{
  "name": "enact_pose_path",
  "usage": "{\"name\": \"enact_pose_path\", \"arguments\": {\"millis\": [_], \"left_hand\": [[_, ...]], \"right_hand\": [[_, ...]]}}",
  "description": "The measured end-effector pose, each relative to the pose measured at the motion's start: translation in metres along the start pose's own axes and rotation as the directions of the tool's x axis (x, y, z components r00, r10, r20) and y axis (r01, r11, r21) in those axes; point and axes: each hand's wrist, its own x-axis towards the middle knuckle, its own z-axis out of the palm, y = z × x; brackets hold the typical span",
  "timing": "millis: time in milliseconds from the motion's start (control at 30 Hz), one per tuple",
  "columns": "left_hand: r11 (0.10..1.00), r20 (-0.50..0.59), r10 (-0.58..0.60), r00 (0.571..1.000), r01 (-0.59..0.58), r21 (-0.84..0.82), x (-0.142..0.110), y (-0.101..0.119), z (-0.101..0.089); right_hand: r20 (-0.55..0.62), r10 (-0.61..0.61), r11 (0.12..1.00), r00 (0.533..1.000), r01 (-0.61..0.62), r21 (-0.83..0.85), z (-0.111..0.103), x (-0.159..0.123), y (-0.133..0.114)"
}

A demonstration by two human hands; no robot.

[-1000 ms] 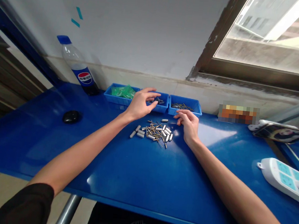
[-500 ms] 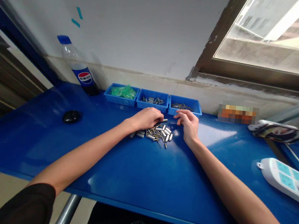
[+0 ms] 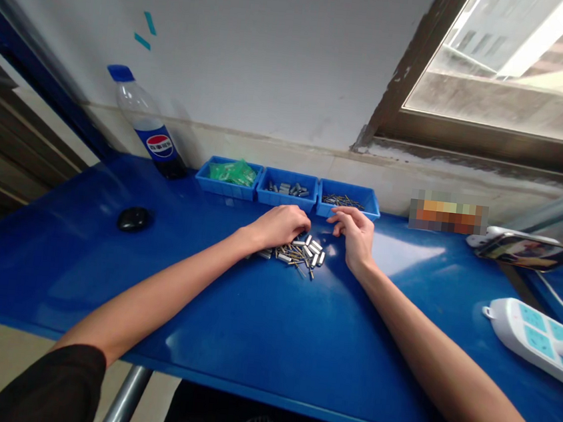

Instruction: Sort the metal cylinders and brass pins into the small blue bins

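Note:
My left hand (image 3: pixel 282 226) reaches palm-down over the left part of a loose pile on the table. Its fingers are curled together at the back of the pile, where a silver metal cylinder lay and is now hidden under the fingertips. In the pile, short silver cylinders (image 3: pixel 315 247) lie mixed with thin brass-coloured pins (image 3: pixel 298 254). Right of the pile rests my right hand (image 3: pixel 356 238), fingers loosely bent and apart, with nothing visible in it. Its fingertips are just in front of the blue bin of pins (image 3: pixel 372 212).
Beside it stand a blue bin of grey cylinders (image 3: pixel 282 200) and one with green plastic bags (image 3: pixel 232 173). A cola bottle (image 3: pixel 160 144) and black mouse (image 3: pixel 133 219) are left. At right are a phone (image 3: pixel 531 251), a power strip (image 3: pixel 514 316) and a blurred item (image 3: pixel 449 216).
My left hand came down from above the middle bin onto the pile, and its fingers closed over the cylinder at the back. My right hand has stayed put.

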Motion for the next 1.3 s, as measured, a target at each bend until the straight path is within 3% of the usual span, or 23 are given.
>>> {"name": "enact_pose_path", "arguments": {"millis": [100, 333, 533, 700, 800, 933, 1000, 1100, 1167, 1233, 1300], "left_hand": [[0.996, -0.037, -0.059, 0.998, 0.056, -0.062, -0.001, 0.001, -0.002], [0.97, -0.162, -0.075, 0.984, 0.034, -0.241, 0.0, -0.004, -0.006], [0.814, -0.087, -0.197, 0.977, 0.114, -0.57, -0.002, -0.01, -0.022], [0.707, -0.036, -0.251, 0.967, 0.158, -0.69, -0.004, -0.01, -0.031], [0.697, -0.134, -0.353, 0.926, 0.164, -0.698, -0.002, -0.013, -0.029], [0.716, -0.342, -0.501, 0.795, 0.159, -0.68, 0.002, -0.02, -0.023], [0.71, -0.373, -0.512, 0.774, 0.137, -0.691, 0.003, -0.021, -0.021], [0.784, -0.396, -0.425, 0.814, 0.112, -0.61, 0.001, -0.018, -0.026], [0.883, -0.341, -0.278, 0.898, 0.1, -0.458, -0.002, -0.014, -0.031], [0.956, -0.16, -0.105, 0.982, 0.055, -0.287, -0.003, -0.01, -0.036], [0.987, 0.026, -0.021, 0.999, 0.025, -0.156, -0.003, -0.007, -0.037]], "right_hand": [[-0.002, 0.004, 1.0, 1.0, -0.004, -0.001, 0.0, 0.0, 0.0], [0.003, 0.011, 1.0, 1.0, -0.011, -0.008, -0.001, 0.0, 0.0], [0.004, 0.009, 1.0, 1.0, -0.009, -0.007, -0.002, -0.001, 0.0], [0.052, -0.001, 1.0, 0.999, 0.002, -0.022, 0.0, -0.003, -0.003], [0.078, -0.008, 0.999, 0.997, 0.01, -0.031, 0.001, -0.004, -0.003], [0.075, 0.003, 0.999, 0.997, -0.001, -0.033, 0.0, -0.004, -0.002], [0.075, 0.009, 0.999, 0.997, -0.007, -0.031, 0.0, -0.003, -0.002], [0.073, 0.015, 0.999, 0.997, -0.012, -0.04, 0.001, -0.003, -0.003], [0.075, 0.018, 0.999, 0.997, -0.015, -0.046, 0.001, -0.003, -0.003], [0.077, 0.021, 0.999, 0.997, -0.017, -0.048, 0.002, -0.003, -0.004], [0.078, 0.022, 0.999, 0.997, -0.019, -0.044, 0.002, -0.003, -0.005]]}}
